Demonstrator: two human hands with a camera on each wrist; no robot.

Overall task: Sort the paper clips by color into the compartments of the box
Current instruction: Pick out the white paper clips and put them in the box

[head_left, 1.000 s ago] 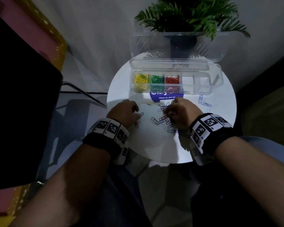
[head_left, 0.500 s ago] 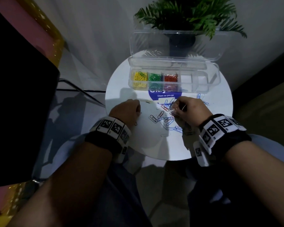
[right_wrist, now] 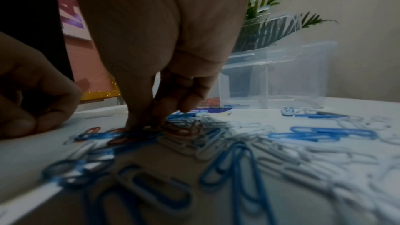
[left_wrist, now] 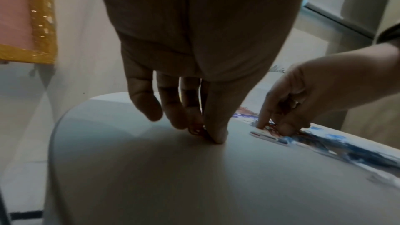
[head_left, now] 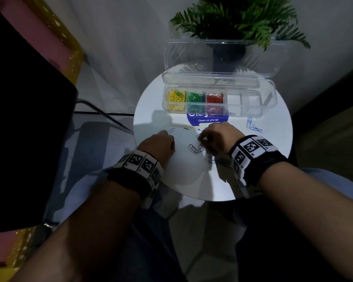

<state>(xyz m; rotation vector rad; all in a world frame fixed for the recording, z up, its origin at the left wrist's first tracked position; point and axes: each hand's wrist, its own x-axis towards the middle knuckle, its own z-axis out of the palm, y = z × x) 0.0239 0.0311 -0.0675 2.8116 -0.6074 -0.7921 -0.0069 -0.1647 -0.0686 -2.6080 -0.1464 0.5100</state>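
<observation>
A clear compartment box point(head_left: 270, 102) stands at the back of the round white table point(head_left: 181, 176). It holds yellow clips point(head_left: 176, 96), green clips point(head_left: 195, 97) and red clips point(head_left: 214, 98); its right compartments look empty. Loose blue, white and red clips point(right_wrist: 216, 136) lie mixed in front of it. My right hand point(head_left: 209, 139) reaches down into this pile and pinches a red clip point(right_wrist: 173, 128) between its fingertips point(right_wrist: 138, 122). Left of the pile my left hand point(left_wrist: 207, 134) rests curled on the table, thumb against fingers, with what looks like a red clip point(left_wrist: 194, 130) between them.
The box's lid point(head_left: 222, 55) stands open against a potted plant point(head_left: 232, 21). A blue sticker point(head_left: 208, 119) lies under the box's front. A few blue clips point(head_left: 253, 127) lie apart at the right. One pale clip point(head_left: 171, 130) lies beyond my left hand.
My right hand has shifted slightly left, back onto the middle of the pile. The left hand has stayed almost in place.
</observation>
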